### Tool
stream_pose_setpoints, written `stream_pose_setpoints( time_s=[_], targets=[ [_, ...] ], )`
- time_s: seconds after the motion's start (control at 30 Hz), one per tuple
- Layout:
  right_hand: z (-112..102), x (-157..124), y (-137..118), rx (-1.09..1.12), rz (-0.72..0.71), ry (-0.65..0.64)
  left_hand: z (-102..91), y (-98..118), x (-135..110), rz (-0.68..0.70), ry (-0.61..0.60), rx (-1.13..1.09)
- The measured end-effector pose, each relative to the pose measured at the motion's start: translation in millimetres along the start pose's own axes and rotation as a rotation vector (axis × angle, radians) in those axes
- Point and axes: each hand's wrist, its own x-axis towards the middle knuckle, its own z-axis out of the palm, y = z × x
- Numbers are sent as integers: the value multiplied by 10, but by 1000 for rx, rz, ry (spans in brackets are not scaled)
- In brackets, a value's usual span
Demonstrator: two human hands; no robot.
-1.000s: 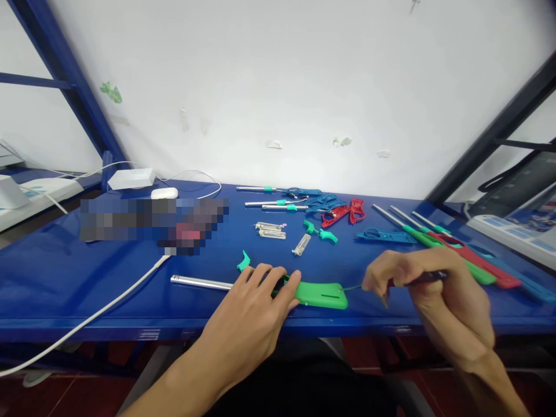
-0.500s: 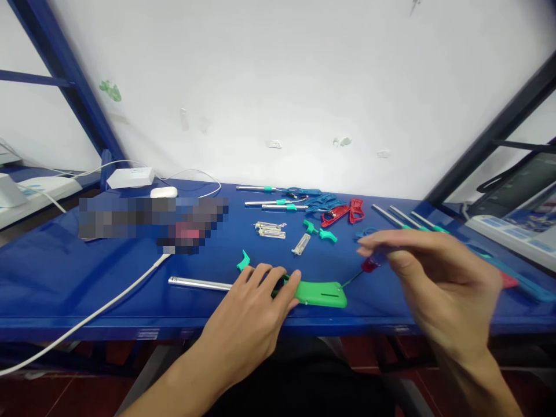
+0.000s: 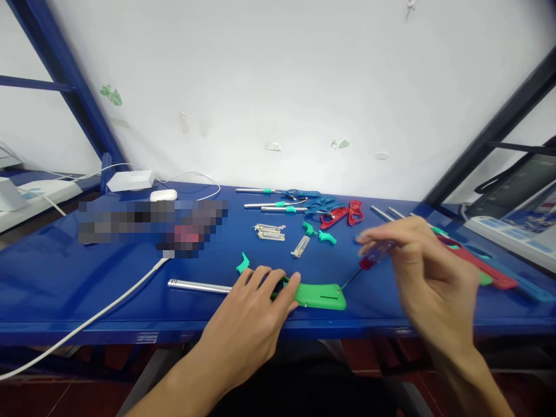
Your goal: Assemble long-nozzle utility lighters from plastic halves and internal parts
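Note:
On the blue table, a green stick lighter lies flat, its metal tube pointing left. My left hand is draped over its middle, fingers bent round the body and hiding part of it. My right hand grips a screwdriver with a clear and red handle. Its thin shaft slants down to the left, and the tip meets the right end of the green body. A teal trigger piece lies just beyond my left fingers.
Behind lie several clear narrow parts, teal triggers, red shells and blue shells with metal tubes. More red shells are at right. A white cable crosses the left side near a white case.
My right hand has turned a little round the screwdriver and shifted slightly left, uncovering red and green shells at right. The left hand and the lighter stay in place.

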Motion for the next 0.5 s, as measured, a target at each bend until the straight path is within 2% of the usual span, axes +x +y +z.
stream_pose_setpoints(
  time_s=[0.1, 0.17, 0.27, 0.33, 0.4, 0.5],
  targets=[
    [3, -18, 4, 104, 33, -96, -1, 4, -10, 0, -7, -5],
    [16, -24, 2, 170, -5, -63, -2, 6, -16, 1, -13, -5],
    [22, -32, -2, 74, -62, 11, 0, 3, -16, 0, -9, -2],
    [10, -41, 3, 37, -14, -23, -2, 1, -11, -1, -7, 1],
    [2, -45, 18, 100, 62, -60, -6, 0, -6, -1, -13, 3],
    [3, -32, 54, 144, 87, -8, -13, 2, -8, -4, -25, 6]
  ],
)
